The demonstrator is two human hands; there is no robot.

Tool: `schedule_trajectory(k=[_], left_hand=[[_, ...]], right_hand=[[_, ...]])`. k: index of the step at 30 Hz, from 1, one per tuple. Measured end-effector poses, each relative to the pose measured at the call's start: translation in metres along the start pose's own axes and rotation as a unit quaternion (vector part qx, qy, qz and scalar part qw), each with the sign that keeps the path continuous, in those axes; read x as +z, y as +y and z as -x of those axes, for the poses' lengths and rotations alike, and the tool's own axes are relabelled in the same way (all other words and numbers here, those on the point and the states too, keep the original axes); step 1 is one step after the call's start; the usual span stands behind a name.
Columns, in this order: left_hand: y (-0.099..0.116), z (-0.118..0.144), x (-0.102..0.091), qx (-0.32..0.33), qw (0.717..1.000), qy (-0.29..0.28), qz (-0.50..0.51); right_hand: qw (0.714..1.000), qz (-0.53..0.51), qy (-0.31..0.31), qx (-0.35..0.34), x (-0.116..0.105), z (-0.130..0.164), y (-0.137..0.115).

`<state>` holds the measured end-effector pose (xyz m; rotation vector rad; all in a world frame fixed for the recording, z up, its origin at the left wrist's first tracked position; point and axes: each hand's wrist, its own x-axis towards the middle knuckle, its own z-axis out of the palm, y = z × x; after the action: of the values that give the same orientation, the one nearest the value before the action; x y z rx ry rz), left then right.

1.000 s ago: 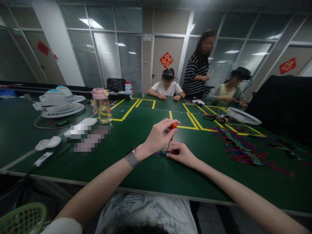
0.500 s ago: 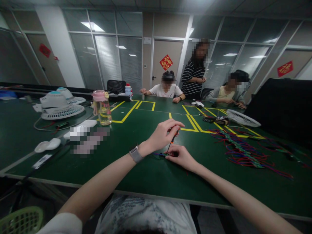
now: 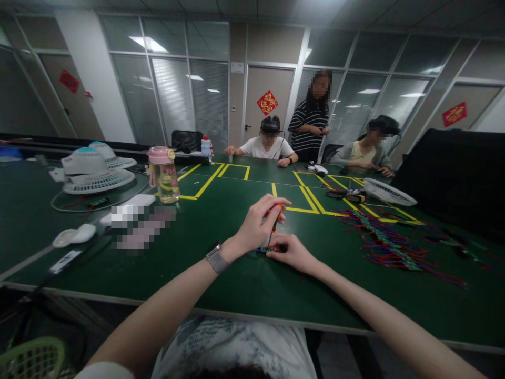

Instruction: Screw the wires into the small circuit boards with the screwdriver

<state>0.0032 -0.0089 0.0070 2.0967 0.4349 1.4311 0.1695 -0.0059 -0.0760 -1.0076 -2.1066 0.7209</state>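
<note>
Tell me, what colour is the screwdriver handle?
Orange, gripped in the left hand; the screwdriver handle shows in the head view.

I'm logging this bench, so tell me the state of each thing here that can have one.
left hand: closed on the screwdriver
screwdriver: near upright, tip down at the small part
right hand: pressed flat, pinning the small part
small part: lying on the green table
water bottle: upright, pink lid shut
wire bundle: spread loose
white fan: lying flat

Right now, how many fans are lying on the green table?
3. Two white fans lie at the far left, one in front of the other. A third fan lies at the right, near the coloured wires. More may be hidden.
</note>
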Motion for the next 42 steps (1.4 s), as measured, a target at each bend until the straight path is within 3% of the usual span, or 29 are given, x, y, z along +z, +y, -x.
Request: schedule_trajectory(k=[6, 13, 20, 26, 33, 38, 42], left_hand=[[-0.006, 0.002, -0.002, 0.011, 0.995, 0.049, -0.086], [-0.009, -0.001, -0.008, -0.033, 0.998, -0.009, 0.043], [-0.010, 0.000, -0.007, -0.064, 0.994, -0.029, 0.079], [-0.010, 0.000, -0.005, -0.062, 0.996, -0.015, 0.066], [-0.007, 0.003, -0.002, -0.009, 0.999, 0.026, -0.042], [-0.015, 0.005, -0.002, -0.039, 0.999, 0.036, -0.002], [-0.021, 0.004, -0.003, -0.068, 0.993, 0.038, 0.088]], right_hand=[[1.000, -0.002, -0.001, 0.001, 0.000, 0.000, 0.001], [1.000, -0.008, -0.008, 0.010, 0.000, 0.000, 0.000], [1.000, -0.007, -0.006, 0.011, 0.000, 0.001, 0.001], [1.000, -0.002, -0.003, 0.010, 0.000, 0.001, -0.001], [1.000, -0.002, -0.002, 0.005, 0.001, 0.001, 0.001], [1.000, 0.014, -0.019, -0.007, -0.002, 0.001, 0.000], [0.998, 0.052, -0.020, -0.005, -0.004, 0.002, -0.003]])
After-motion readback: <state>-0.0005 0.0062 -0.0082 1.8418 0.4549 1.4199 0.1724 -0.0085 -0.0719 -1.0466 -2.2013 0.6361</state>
